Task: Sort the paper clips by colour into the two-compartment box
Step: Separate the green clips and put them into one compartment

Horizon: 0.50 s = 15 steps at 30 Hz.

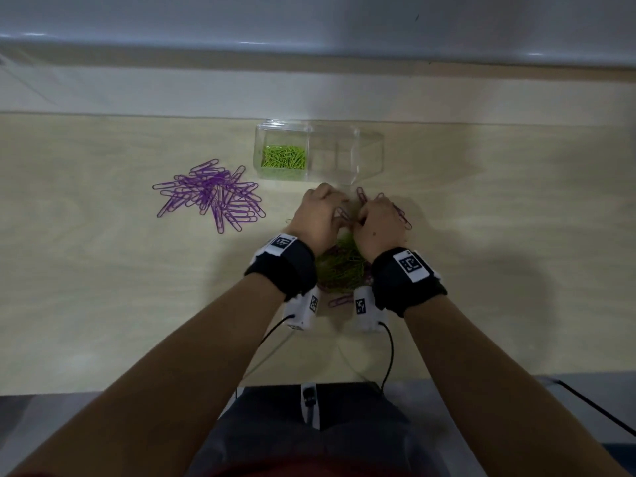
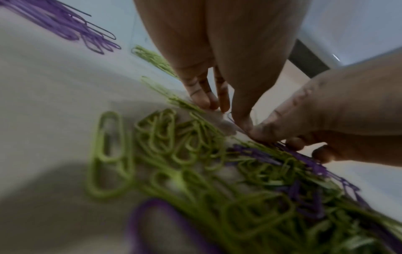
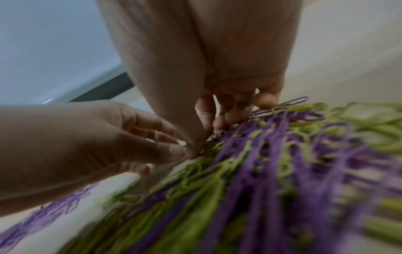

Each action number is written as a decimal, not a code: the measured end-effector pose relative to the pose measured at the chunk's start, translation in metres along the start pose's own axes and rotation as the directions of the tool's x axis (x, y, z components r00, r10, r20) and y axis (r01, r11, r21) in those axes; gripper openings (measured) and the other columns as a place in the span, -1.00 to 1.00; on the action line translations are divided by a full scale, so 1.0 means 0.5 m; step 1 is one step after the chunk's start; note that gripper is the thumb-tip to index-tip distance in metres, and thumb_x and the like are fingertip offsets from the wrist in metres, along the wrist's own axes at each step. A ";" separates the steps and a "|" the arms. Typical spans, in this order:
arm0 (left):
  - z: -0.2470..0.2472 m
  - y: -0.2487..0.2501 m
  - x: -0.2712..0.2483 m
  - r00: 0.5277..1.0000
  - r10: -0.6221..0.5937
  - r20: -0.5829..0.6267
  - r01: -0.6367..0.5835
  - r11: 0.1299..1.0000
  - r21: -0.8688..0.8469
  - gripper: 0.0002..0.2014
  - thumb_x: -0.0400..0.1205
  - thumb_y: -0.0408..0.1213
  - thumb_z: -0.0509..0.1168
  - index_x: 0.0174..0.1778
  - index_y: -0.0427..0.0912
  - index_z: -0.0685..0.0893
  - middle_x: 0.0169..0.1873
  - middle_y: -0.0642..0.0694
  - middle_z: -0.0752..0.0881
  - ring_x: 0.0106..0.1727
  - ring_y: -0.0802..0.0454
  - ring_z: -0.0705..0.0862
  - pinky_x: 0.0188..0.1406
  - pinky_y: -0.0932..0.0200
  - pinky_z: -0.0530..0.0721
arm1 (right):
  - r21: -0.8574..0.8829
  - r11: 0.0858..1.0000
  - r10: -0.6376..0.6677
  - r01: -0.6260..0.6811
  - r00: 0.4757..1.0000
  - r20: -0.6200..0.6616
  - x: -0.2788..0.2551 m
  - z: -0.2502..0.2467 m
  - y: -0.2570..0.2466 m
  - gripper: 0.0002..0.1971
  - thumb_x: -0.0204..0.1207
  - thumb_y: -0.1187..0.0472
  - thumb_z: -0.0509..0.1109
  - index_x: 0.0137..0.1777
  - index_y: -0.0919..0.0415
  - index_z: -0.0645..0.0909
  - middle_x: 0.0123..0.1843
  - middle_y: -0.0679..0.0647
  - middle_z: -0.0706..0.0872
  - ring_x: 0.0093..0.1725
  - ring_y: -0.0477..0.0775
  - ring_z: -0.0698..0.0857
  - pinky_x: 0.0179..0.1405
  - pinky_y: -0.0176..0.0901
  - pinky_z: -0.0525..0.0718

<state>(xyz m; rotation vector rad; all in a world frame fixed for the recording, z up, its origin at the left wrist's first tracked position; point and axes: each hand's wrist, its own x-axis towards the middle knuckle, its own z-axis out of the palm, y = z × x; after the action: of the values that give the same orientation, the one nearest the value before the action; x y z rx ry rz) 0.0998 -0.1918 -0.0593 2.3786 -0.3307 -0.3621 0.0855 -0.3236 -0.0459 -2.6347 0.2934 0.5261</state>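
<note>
mixed pile: green and purple paper clips point(image 1: 342, 266) all tangled up on the counter point(image 1: 103, 304), right under both wrists, just in front of the box

left hand point(image 1: 318, 215): fingers curled down at the far edge of the pile, thumb tip meeting the other thumb. Looks like it's pinching something thin, but I can't tell if an actual clip is in the grip

right hand point(image 1: 378, 222): same deal, fingertips point(image 3: 226, 118) bunched on the clips, thumb pressed to the left thumb. Can't tell what it has

box point(image 1: 370, 151): clear two-compartment thing at the back of the counter. Left compartment has green clips point(image 1: 284, 157), right one looks empty

purple pile point(image 1: 210, 194): already pulled aside to the left of the box, still on the counter

how they'll handle: super light, stiff springy wire, slick coating, and they hook into each other, so lifting one probably drags a chain along

where to grab: I'd pinch a single clip by its rounded end loop and shake it free
</note>
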 end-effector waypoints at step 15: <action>-0.047 -0.053 -0.036 0.998 0.025 -0.057 -0.030 0.996 -0.086 -0.91 0.43 -0.42 0.44 -0.30 -0.16 0.68 -0.21 -0.04 0.57 -0.16 -0.01 0.58 -0.11 0.15 0.57 | -0.088 0.891 -0.441 0.445 0.896 0.055 -0.066 -0.014 0.077 -0.93 0.53 0.10 0.34 -0.11 0.07 0.58 0.07 0.01 0.53 0.12 0.17 0.45 0.08 0.08 0.41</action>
<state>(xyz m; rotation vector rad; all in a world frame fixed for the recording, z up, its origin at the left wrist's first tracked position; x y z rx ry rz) 0.0949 -0.1523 -0.0576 2.2919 -0.3149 -0.2911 0.0467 -0.3570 -0.0410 -2.6601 -0.3522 0.4340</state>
